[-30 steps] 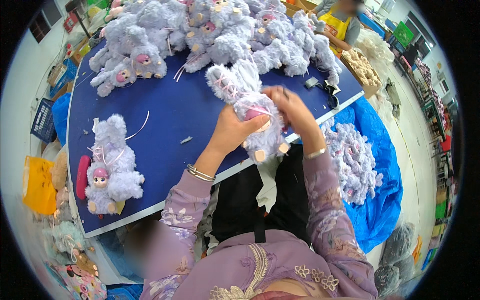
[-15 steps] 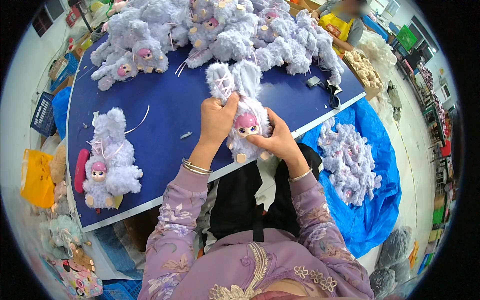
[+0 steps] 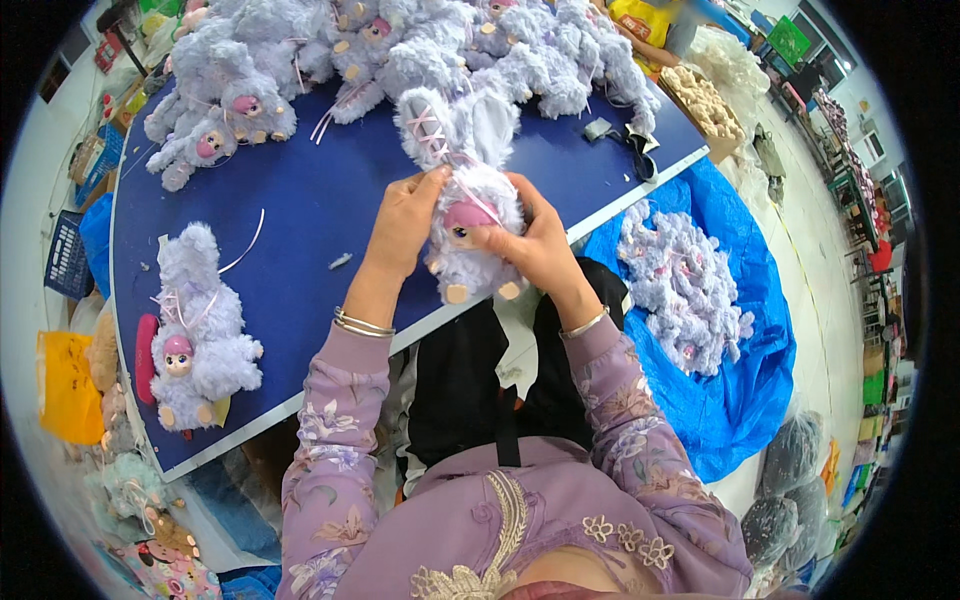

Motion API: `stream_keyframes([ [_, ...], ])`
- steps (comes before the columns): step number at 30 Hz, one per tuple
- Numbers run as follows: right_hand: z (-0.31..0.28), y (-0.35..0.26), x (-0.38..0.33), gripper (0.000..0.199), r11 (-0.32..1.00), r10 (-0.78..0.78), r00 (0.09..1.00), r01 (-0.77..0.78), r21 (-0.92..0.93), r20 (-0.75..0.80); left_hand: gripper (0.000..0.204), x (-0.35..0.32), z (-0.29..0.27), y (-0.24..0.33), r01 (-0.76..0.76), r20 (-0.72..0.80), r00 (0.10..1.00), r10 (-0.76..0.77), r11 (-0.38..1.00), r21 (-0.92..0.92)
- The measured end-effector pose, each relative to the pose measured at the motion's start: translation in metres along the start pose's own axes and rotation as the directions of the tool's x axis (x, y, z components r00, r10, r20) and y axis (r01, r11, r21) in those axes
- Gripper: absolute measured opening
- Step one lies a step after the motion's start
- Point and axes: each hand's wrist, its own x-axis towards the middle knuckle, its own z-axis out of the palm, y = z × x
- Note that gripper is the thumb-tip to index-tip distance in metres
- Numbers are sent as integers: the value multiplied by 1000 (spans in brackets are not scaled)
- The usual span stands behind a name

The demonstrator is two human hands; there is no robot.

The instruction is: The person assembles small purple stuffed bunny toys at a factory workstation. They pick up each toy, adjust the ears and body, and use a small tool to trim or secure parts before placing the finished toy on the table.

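Observation:
A pale lilac plush doll (image 3: 462, 278) with long upright ears, a pink-topped face and tan feet is held upright above the table's front edge. My left hand (image 3: 405, 222) is closed on the fur beside its head, just below the ear laced with pink ribbon. Wrapped round the other side of the head is my right hand (image 3: 540, 245), its thumb lying across the face and hiding one eye. A thin pink ribbon crosses the forehead. The fingertips of my left hand are partly hidden in the fur.
Similar dolls are heaped along the back of the blue table (image 3: 300, 200). Another doll (image 3: 220, 340) lies at left beside a pink case (image 3: 147, 358). At right, a blue sack (image 3: 750, 400) holds more dolls. A co-worker in a yellow apron (image 3: 640, 22) is beyond a box of tan pieces (image 3: 705, 105).
My left hand has moved from the base of the ears down to the side of the head. My right thumb has slid up over one eye. The whole view has shifted slightly.

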Motion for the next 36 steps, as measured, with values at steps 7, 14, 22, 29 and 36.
stream_keyframes([
  [7, -5, 18, 16, 39, 988, 67, 911, -5, 152, -408, 43, 2, 11, -21, 61, 239, 970, -37, 994, -95],
  [14, 0, 23, 6, 18, 977, -60, 941, 124, 174, -334, 40, -2, 15, -9, 92, 190, 982, -19, 918, -387],
  [22, -8, 3, 10, 18, 986, 134, 976, -115, 120, -169, 38, 2, 4, -15, 118, 123, 990, -69, 884, -453],
  [29, 4, 8, 23, 20, 971, 87, 965, -27, 238, -247, 39, 2, 0, -16, 117, 136, 989, -58, 868, -483],
  [36, -3, -3, 29, 31, 938, 191, 971, -137, 319, -145, 39, 4, -8, -16, 97, 104, 993, -60, 914, -393],
])
